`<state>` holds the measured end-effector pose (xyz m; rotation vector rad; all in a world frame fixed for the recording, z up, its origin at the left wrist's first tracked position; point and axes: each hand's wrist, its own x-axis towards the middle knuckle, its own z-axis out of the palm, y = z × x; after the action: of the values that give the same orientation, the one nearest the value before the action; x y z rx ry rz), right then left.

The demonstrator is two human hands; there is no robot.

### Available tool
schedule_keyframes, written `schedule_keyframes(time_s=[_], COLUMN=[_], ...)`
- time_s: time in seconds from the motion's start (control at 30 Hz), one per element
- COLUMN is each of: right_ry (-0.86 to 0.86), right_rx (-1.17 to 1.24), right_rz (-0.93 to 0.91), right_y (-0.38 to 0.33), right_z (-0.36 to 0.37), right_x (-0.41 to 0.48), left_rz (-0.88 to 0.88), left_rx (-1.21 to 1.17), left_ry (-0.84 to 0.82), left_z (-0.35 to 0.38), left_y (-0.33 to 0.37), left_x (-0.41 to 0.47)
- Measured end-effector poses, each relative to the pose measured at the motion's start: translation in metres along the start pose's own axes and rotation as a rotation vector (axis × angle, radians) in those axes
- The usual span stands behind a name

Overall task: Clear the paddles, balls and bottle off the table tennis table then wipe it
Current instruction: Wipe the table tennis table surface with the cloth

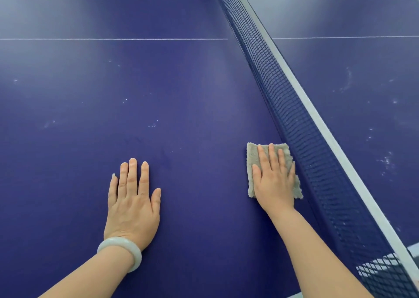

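Where the blue tabletop [181, 88] meets the net [292, 107], we log one grey cloth [252, 159], lying flat just beside the net's foot. Right hand [273, 182]: palm down on the cloth, fingers spread and flat, pressing it rather than clasping; grip wide. Left hand [132, 202]: palm down on bare tabletop, well apart from the cloth, fingers extended, holding nothing; grip wide. Left wrist carries a pale bangle [123, 249]. We note a white line [113, 39] across the tabletop and faint whitish smudges [154, 124] on both sides of the net.
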<state>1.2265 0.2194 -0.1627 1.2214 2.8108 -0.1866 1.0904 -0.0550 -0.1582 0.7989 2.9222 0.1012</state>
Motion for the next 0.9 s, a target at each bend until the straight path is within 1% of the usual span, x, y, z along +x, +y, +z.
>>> schedule_keyframes(time_s=[0.13,0.23,0.3,0.33,0.4,0.47,0.53,0.63,0.7,0.73,0.8,0.87,0.9], right_ry=[-0.032,-0.015,-0.015,-0.018,-0.010,-0.002,-0.011,-0.009,-0.007,-0.009,-0.020,-0.045,-0.044], right_rx=[-0.003,-0.038,-0.041,-0.034,-0.024,-0.007,0.015,0.027,0.008,0.001,0.014,0.032,0.042], right_rz=[-0.047,-0.237,-0.384,-0.428,-0.422,-0.328,-0.256,-0.216,-0.240,-0.285,-0.450,-0.583,-0.582], right_y=[-0.018,-0.029,-0.019,-0.007,0.023,0.044,0.045,0.013,-0.022,-0.041,-0.075,-0.085,-0.080], right_z=[-0.007,-0.003,0.001,0.002,0.002,-0.002,-0.007,-0.011,-0.010,-0.007,0.003,0.008,0.007], right_x=[0.044,0.027,-0.006,-0.021,-0.031,-0.021,0.006,0.048,0.057,0.052,0.024,-0.006,-0.013], left_rz=[0.008,0.009,0.007,0.006,0.007,0.005,0.002,0.000,0.002,0.002,-0.001,-0.002,-0.002], left_rx=[-0.007,-0.006,-0.005,-0.004,-0.008,-0.007,0.002,0.007,0.007,0.007,0.007,0.005,0.002], left_ry=[0.008,0.012,0.013,0.010,0.008,0.008,0.003,0.005,0.005,0.006,0.007,0.003,-0.001], left_z=[0.000,0.000,0.000,-0.001,-0.001,0.000,-0.001,0.000,0.000,-0.001,-0.001,-0.001,-0.001], left_y=[0.000,0.000,0.000,0.000,0.001,0.001,0.001,0.001,0.001,0.001,0.001,0.001,0.001], left_x=[0.000,-0.001,-0.001,-0.001,-0.001,-0.001,-0.001,-0.002,-0.002,-0.002,-0.001,0.000,0.000])
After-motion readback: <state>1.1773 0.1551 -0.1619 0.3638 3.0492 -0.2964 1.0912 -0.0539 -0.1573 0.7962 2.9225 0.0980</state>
